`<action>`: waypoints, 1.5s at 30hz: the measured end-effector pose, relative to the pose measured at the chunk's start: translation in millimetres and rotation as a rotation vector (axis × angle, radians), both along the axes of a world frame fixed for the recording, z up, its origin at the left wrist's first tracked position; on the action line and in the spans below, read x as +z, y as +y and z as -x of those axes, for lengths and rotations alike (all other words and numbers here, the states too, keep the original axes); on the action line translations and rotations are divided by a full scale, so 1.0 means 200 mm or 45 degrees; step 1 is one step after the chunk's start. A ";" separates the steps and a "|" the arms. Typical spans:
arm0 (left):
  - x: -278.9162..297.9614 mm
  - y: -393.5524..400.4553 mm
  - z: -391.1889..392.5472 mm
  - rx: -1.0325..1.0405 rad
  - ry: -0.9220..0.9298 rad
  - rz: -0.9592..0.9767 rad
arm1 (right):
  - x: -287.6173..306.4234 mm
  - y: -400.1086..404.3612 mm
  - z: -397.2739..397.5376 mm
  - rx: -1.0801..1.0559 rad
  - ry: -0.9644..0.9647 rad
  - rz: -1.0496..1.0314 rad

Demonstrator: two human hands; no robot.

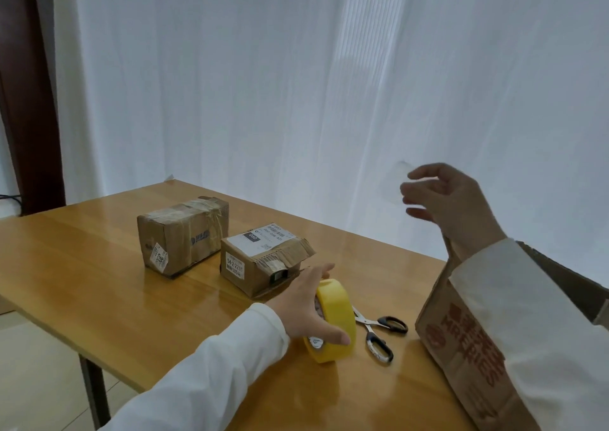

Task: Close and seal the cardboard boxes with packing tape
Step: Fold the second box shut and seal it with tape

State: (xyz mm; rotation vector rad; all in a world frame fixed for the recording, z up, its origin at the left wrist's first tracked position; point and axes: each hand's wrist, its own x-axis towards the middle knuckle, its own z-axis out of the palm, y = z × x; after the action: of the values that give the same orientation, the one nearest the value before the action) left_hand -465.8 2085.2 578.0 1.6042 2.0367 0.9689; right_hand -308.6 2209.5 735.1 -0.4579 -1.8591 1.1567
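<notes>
Near the front edge of the wooden tabletop (99,265), about at its middle, the left hand (306,305) holds a yellow roll of packing tape (336,320). The roll stands on its rim on the wood. The fingers reach over the top of it and the thumb (329,333) presses on its near face, so the grip is closed around the roll. Just to the right of the roll lie scissors (379,328) with black handles; their blades point toward the roll and the handles are spread apart.

Further back, toward the middle of the tabletop, sits a small cardboard box (260,262) with white labels on its top and front. One flap on its right side stands a little open and torn. Behind it and to the left, closer to the far left corner, a second cardboard box (179,236) is wrapped with clear tape and looks shut.

At the right edge of the tabletop stands a large brown box (461,341) with red printing on its side. The right forearm, in a white sleeve (527,315), passes in front of it. The right hand (451,199) is raised in the air above this box, fingers loosely curved and apart; a faint, blurred clear strip seems to hang at the fingertips, but I cannot tell if it is held.

Behind the table hangs a white curtain (296,84).
</notes>
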 end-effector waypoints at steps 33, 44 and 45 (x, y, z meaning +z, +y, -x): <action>-0.19 0.33 -0.19 -0.032 1.085 -0.369 | -0.38 0.18 0.10 -0.008 -0.245 0.133; -0.23 -0.01 0.01 0.620 -0.419 -0.773 | -0.49 0.13 0.24 0.141 -0.373 0.211; -0.21 -0.03 0.06 0.797 -0.802 -0.751 | -0.49 0.11 0.26 0.153 -0.404 0.207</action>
State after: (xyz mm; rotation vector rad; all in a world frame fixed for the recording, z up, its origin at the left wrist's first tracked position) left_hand -477.6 2079.1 536.4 0.6555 1.8765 2.1286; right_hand -361.2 2231.5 637.1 -0.6603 -2.0940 1.3874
